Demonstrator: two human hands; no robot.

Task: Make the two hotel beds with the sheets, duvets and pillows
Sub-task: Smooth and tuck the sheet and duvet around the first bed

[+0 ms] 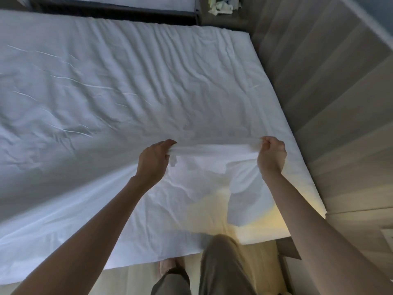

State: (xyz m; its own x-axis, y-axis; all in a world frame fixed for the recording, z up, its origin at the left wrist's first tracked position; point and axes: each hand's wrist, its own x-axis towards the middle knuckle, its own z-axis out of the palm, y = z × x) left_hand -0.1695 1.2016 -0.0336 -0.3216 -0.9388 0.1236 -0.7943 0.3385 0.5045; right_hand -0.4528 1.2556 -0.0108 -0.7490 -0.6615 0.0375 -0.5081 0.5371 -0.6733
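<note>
Left hand (156,157) and right hand (271,155) apart, each gripping white sheet (212,150) edge, seemingly taut, over bed (106,81)

Person in loose khaki-olive trousers (221,265), left arm (95,226) and right arm (319,220) uncovered.
Both arms are bare from the left grip (158,155) and right grip (272,155) to the view's lower edge; 1 wrinkled trouser leg ends in a dark hem band (177,271) above a pale pink slipper (167,264).
</note>
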